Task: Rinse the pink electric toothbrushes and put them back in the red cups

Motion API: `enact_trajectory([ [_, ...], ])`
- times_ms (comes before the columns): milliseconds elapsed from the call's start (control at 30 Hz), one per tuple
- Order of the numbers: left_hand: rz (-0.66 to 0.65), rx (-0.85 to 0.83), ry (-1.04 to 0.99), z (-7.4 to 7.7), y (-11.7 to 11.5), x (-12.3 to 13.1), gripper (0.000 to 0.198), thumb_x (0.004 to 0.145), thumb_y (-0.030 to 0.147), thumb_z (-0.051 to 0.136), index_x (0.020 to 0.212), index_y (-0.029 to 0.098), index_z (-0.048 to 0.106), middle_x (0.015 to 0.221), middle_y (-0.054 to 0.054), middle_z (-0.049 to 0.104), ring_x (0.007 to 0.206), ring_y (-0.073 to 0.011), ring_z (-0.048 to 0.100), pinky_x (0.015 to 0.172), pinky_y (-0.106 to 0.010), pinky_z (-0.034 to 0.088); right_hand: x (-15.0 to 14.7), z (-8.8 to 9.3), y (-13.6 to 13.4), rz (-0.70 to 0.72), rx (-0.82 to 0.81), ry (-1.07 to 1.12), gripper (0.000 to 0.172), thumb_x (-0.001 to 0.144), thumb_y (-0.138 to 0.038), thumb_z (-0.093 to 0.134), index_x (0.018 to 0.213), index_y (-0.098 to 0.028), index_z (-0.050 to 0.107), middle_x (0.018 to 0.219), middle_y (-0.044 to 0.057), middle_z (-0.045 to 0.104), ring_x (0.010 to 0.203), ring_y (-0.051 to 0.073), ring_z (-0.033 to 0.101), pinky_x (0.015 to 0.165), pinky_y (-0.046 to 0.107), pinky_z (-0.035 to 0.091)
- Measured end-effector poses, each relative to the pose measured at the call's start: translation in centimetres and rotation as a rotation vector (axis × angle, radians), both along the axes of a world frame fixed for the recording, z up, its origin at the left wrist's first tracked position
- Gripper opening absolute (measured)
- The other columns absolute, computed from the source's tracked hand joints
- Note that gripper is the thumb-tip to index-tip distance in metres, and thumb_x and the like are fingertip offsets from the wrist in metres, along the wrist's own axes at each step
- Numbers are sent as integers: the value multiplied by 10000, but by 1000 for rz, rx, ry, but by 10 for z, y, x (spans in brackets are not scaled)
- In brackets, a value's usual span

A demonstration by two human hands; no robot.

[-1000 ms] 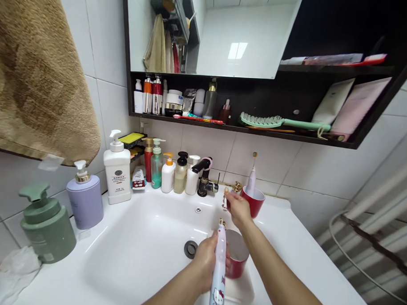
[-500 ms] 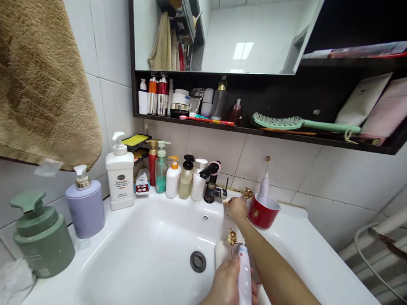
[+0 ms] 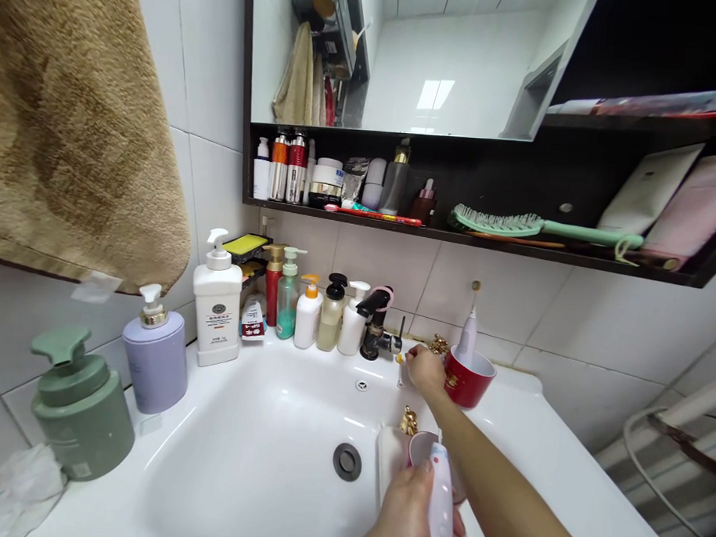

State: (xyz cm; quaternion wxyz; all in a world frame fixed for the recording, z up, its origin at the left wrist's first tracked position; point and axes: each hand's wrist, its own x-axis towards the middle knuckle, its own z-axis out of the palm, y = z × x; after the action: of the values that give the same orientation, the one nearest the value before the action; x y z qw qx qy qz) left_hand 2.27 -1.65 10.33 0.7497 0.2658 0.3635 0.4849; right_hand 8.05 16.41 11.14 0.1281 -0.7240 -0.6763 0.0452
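Note:
My left hand (image 3: 405,505) is wrapped around a white electric toothbrush handle (image 3: 441,498), whose thin bare shaft points up. Behind that handle, partly hidden, is a cup (image 3: 423,445) with a gold bear-shaped handle (image 3: 409,420). My right hand (image 3: 425,369) reaches over to the back rim of the sink with its fingers curled together. Just left of its fingertips, apart from them, lies a small white piece with a yellow end (image 3: 400,372), like a brush head. Right of the hand, a red cup (image 3: 470,380) holds another electric toothbrush (image 3: 467,335).
A black faucet (image 3: 376,332) rises at the back of the white sink (image 3: 257,461). Several pump bottles line the left and back rim, among them a green one (image 3: 83,415) and a purple one (image 3: 155,363). Above hangs a dark shelf (image 3: 441,232) with a green hairbrush (image 3: 500,221).
My right hand has drawn slightly right, off the small white piece on the rim. The left hand still grips the toothbrush handle. The whole view has shifted a little.

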Motion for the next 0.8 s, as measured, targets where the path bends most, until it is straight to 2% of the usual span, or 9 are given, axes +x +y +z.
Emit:
enact_trajectory([
  [133, 7, -33, 10, 2, -2, 0, 608, 367, 724, 318, 584, 159, 379, 359, 27, 404, 281, -69, 349, 328, -213, 224, -3, -3, -13, 48, -29, -17, 263, 724, -319, 362, 884, -140, 467, 843, 31, 517, 742, 121, 492, 639, 315, 397],
  [233, -11, -6, 31, 2, -3, 0, 618, 362, 735, 294, 564, 157, 378, 353, 32, 393, 276, -63, 339, 330, -215, 229, -9, -9, -18, 59, -61, -30, 239, 723, -282, 378, 899, -142, 459, 870, 33, 508, 748, 121, 491, 642, 316, 399],
  [400, -18, -11, 31, 2, -1, -2, 611, 424, 720, 265, 602, 147, 382, 367, 38, 394, 287, -60, 344, 341, -208, 222, -14, -14, -10, 32, -143, -28, 223, 722, -257, 388, 901, -147, 462, 921, 45, 489, 770, 123, 484, 649, 305, 401],
  [533, -36, 13, 23, -2, -1, -1, 626, 411, 722, 277, 613, 141, 394, 373, 32, 402, 289, -62, 344, 337, -210, 226, -12, -13, 0, -11, -190, -23, 243, 719, -259, 392, 921, -136, 450, 924, 50, 486, 775, 129, 484, 650, 314, 401],
  [800, -21, -52, 28, 1, 1, -2, 528, 538, 649, 269, 639, 142, 378, 368, 35, 400, 286, -65, 345, 341, -211, 232, 3, -4, 2, -24, -143, 6, 257, 721, -261, 388, 939, -136, 440, 957, 56, 471, 807, 140, 472, 676, 337, 389],
])
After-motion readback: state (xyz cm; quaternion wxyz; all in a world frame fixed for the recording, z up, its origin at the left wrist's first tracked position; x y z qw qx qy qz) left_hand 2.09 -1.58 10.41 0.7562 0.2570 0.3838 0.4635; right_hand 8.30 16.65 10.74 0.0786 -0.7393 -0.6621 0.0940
